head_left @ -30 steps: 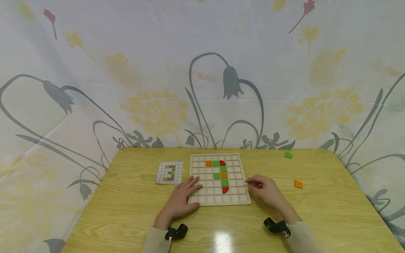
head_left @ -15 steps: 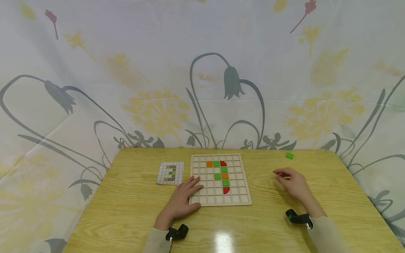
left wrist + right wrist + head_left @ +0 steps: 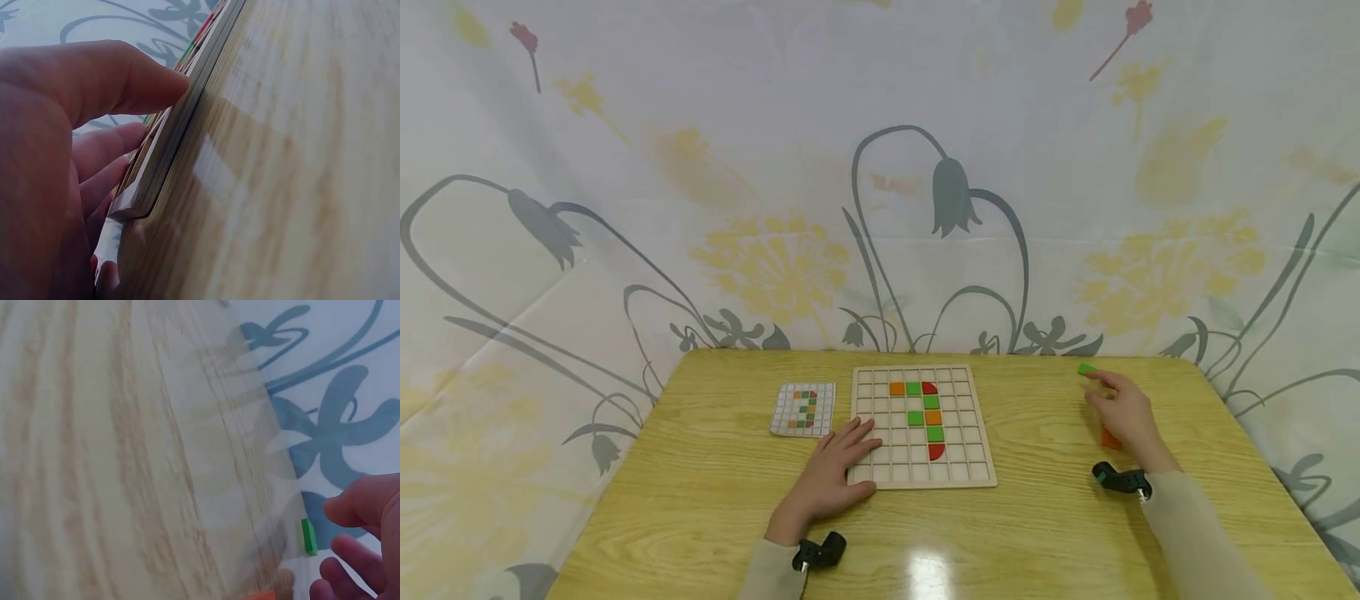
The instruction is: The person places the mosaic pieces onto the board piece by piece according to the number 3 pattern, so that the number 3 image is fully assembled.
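My left hand rests with spread fingers on the lower left corner of a square wooden grid board. In the left wrist view the thumb lies on the board's edge. Orange, green and red tiles sit in the board's cells. At the right, my right hand reaches over the table, its fingertips close to a loose green tile. The right wrist view shows that green tile just apart from the thumb and fingers. Partly hidden under this hand lies an orange tile.
A small pattern card with coloured squares lies left of the board. Behind the wooden table hangs a flower-printed cloth. Each wrist wears a black camera mount.
My right hand has moved from beside the board rightward, then away from me toward the green tile, passing over the orange tile. My left hand stays on the board.
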`<state>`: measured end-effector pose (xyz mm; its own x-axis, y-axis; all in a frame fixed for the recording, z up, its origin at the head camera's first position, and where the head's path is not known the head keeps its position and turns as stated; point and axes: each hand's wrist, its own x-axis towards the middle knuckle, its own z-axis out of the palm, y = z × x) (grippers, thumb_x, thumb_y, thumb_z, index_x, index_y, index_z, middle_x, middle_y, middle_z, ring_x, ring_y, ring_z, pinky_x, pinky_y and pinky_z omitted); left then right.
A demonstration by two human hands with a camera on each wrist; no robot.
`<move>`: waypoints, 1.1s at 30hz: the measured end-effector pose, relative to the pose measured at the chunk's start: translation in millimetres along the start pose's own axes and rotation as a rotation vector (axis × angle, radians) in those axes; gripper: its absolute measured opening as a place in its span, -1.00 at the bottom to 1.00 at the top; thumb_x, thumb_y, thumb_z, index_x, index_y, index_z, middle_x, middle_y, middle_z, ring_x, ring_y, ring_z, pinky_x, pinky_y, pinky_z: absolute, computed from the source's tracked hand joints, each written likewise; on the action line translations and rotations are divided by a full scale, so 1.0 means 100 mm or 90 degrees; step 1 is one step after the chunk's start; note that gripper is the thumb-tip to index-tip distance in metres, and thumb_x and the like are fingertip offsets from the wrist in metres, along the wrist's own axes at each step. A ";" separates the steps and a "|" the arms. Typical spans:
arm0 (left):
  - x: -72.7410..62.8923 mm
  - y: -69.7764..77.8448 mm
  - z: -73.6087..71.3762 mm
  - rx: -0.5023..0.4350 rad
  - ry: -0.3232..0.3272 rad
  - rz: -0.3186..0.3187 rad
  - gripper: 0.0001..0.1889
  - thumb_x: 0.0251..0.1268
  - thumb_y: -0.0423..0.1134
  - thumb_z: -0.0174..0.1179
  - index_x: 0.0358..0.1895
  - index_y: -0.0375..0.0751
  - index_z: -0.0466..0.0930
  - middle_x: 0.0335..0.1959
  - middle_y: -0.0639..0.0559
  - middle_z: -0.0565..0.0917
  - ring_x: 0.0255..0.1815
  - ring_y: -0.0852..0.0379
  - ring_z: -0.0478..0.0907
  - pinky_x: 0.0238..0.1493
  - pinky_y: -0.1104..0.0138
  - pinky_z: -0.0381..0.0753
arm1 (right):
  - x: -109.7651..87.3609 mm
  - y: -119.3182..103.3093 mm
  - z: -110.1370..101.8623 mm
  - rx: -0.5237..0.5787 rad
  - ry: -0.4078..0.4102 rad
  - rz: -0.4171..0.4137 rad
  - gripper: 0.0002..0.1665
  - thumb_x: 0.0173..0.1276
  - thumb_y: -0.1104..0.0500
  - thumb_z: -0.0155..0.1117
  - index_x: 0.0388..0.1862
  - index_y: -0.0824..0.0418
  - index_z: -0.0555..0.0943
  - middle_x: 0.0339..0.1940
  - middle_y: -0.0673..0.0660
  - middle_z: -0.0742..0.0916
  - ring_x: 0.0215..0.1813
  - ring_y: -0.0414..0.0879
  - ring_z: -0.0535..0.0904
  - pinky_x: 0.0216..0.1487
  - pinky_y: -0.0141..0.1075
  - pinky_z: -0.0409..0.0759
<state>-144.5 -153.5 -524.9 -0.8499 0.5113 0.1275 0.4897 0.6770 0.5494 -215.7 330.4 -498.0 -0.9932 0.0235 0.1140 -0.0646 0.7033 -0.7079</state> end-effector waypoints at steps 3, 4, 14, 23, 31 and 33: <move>0.00 0.00 0.00 -0.001 0.002 0.000 -0.35 0.19 0.01 0.21 0.40 -0.02 0.47 0.57 0.05 0.20 0.60 0.00 -0.03 0.46 -0.17 -0.03 | 0.07 0.04 0.00 0.004 -0.007 -0.003 -0.40 0.47 0.24 0.13 0.39 0.51 0.34 0.29 0.65 0.39 0.17 0.51 0.44 -0.08 0.14 0.53; 0.00 0.00 0.00 -0.001 0.002 0.001 -0.35 0.19 0.01 0.21 0.40 -0.02 0.47 0.57 0.05 0.20 0.60 0.00 -0.03 0.46 -0.17 -0.03 | 0.10 0.06 0.00 0.009 -0.014 -0.002 -0.36 0.47 0.23 0.13 0.43 0.51 0.29 0.32 0.65 0.36 0.21 0.52 0.40 -0.04 0.18 0.51; 0.01 -0.02 0.01 0.003 0.002 0.000 -0.34 0.19 0.02 0.21 0.41 0.00 0.46 0.57 0.09 0.18 0.60 0.03 -0.04 0.47 -0.13 -0.01 | 0.29 0.19 0.02 0.039 -0.080 0.065 -0.09 0.49 0.08 0.14 0.60 0.39 -0.06 0.43 0.68 0.16 0.42 0.59 0.05 0.30 0.40 0.14; 0.02 -0.04 0.02 0.003 0.000 -0.001 -0.34 0.19 0.03 0.20 0.41 0.00 0.46 0.57 0.08 0.18 0.60 0.03 -0.04 0.47 -0.13 -0.02 | 0.26 0.23 0.03 0.014 -0.067 0.027 -0.35 0.48 0.18 0.16 0.41 0.51 0.31 0.42 0.61 0.25 0.38 0.56 0.14 0.29 0.36 0.19; 0.00 -0.03 0.04 0.004 0.007 0.004 -0.34 0.18 0.03 0.21 0.40 -0.04 0.47 0.56 0.04 0.20 0.59 -0.04 -0.02 0.45 -0.16 0.00 | 0.19 0.24 0.05 0.092 -0.033 0.044 -0.21 0.41 0.27 0.24 0.53 0.44 0.17 0.31 0.51 0.47 0.33 0.41 0.31 0.30 0.24 0.25; 0.00 -0.03 0.04 0.000 0.008 0.004 -0.34 0.17 0.02 0.21 0.40 -0.04 0.47 0.56 0.03 0.21 0.59 -0.05 -0.02 0.45 -0.17 0.00 | 0.17 0.23 0.05 0.103 -0.032 0.051 -0.24 0.42 0.26 0.23 0.51 0.43 0.21 0.30 0.50 0.49 0.32 0.39 0.32 0.30 0.23 0.26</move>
<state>-145.3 -153.3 -530.1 -0.8493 0.5086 0.1417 0.4952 0.6743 0.5479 -234.7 343.7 -515.8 -0.9991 0.0367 0.0213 0.0039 0.5776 -0.8163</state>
